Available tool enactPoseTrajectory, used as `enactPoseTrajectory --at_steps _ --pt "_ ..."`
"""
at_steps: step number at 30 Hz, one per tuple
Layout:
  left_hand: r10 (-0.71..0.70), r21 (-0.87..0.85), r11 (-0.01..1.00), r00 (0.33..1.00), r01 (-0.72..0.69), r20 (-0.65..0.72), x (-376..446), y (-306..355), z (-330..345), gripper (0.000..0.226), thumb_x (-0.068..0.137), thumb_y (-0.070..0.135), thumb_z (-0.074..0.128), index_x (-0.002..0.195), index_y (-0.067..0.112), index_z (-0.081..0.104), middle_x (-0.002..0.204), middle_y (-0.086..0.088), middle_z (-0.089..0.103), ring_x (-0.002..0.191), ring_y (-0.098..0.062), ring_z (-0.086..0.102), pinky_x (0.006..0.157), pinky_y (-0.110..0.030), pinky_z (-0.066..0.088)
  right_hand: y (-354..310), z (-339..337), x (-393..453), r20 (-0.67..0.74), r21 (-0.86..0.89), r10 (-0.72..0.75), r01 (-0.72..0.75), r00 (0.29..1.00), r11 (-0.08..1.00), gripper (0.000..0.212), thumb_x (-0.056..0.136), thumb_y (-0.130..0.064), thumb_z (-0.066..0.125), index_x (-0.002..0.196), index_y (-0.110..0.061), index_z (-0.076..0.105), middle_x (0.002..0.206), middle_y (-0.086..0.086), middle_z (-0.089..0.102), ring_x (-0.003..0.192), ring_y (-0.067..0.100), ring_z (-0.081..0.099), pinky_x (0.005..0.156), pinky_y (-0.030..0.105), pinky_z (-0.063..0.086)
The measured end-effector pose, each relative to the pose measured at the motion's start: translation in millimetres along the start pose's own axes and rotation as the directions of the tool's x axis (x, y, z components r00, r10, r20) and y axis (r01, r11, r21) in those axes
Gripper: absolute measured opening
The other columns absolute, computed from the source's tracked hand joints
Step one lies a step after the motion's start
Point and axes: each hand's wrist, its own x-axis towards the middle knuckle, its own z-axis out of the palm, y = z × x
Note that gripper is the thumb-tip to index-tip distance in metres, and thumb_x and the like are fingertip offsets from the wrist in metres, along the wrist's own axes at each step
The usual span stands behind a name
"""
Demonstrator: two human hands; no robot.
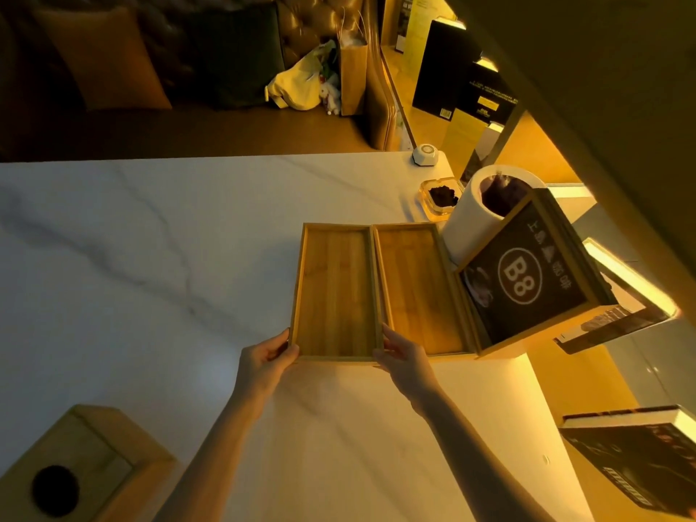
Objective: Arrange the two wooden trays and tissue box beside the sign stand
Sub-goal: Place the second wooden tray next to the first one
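I saw the left hand (268,360) and right hand (403,356) pinching the near corners of the left tray (336,292), which touched the right tray (420,288) beside the sign stand (527,273). The tissue box (81,467) (partly cut off) sat well apart.

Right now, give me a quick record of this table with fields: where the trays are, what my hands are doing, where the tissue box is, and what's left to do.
left tray: flat on the marble table, side by side with the right tray
right tray: next to the B8 sign stand
left hand: gripping the left tray's near left corner
right hand: gripping the left tray's near right corner
tissue box: near left of table, far from the sign
remaining: move the tissue box over
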Motion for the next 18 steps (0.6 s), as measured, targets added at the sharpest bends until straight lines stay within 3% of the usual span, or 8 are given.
enactPoseTrajectory --at_steps 7,12,18 --pt "0.014 0.054 0.998 1.0 -0.014 0.0 15.4 -5.0 6.9 0.04 0.081 0.002 0.058 0.12 0.0 0.05 0.121 -0.019 0.059 0.103 -0.023 0.057 0.092 -0.035 0.046 5.3 0.2 16.0 -0.021 -0.012 0.039 -0.04 0.999 0.999 0.048 0.091 -0.003 0.049 0.136 -0.01 0.035 0.122 0.007 0.053 0.108 0.021 0.05 0.091 0.031 0.044" --pt "0.012 0.094 0.996 1.0 -0.012 0.0 24.0 -11.6 3.9 0.04 0.081 0.004 0.058 0.12 0.001 0.049 0.124 -0.02 0.058 0.11 -0.029 0.056 0.098 -0.042 0.045 9.7 8.5 21.1 -0.072 -0.076 0.004 -0.01 0.997 0.997 0.047 0.09 -0.005 0.051 0.135 -0.009 0.037 0.108 0.0 0.053 0.101 0.018 0.052 0.086 0.028 0.046" --pt "0.083 0.275 0.958 0.997 -0.078 -0.006 27.0 -19.8 4.4 0.039 0.083 0.009 0.058 0.12 0.002 0.051 0.121 -0.02 0.06 0.109 -0.029 0.057 0.091 -0.029 0.043 16.2 18.8 22.9 -0.157 -0.253 -0.044 0.003 0.987 0.967 0.039 0.091 -0.009 0.05 0.13 -0.009 0.045 0.113 0.007 0.062 0.103 0.023 0.058 0.083 0.027 0.046"
